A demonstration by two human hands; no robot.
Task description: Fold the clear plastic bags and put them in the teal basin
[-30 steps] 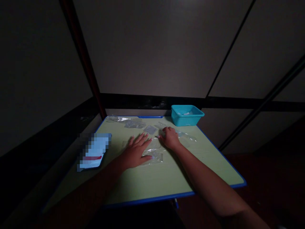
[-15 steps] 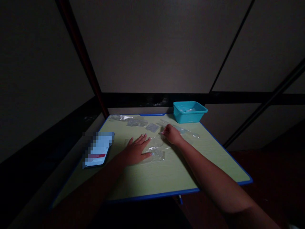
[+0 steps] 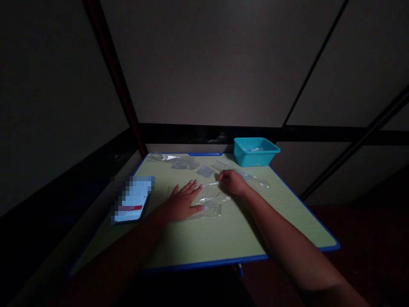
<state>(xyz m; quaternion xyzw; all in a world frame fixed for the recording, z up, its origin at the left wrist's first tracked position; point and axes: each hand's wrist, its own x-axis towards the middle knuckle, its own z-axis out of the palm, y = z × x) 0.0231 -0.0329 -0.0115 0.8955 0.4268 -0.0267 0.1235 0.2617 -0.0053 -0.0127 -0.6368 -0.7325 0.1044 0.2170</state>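
Note:
My left hand (image 3: 183, 202) lies flat with fingers spread, pressing a clear plastic bag (image 3: 213, 207) onto the table. Beyond the thumb, the bag's wrinkled film catches the light. My right hand (image 3: 233, 182) is curled, thumb and fingers pinched together at the far right edge of that bag. A lifted strip of film runs up to those fingertips, which partly hide it. Just past the right hand's fingertips rests a small square grey packet (image 3: 205, 171), apart from both hands.
More clear bags (image 3: 184, 164) lie along the back of the pale green table (image 3: 198, 243). Another clear bag (image 3: 260, 181) extends right of my right hand. A turquoise basin (image 3: 256, 157) holding clear plastic stands at the back right corner. A phone (image 3: 132, 200) lies at left.
My right hand has tilted and shifted slightly, its fingers still pinched at the film. The left hand stays flat in place. The whole view has moved a little.

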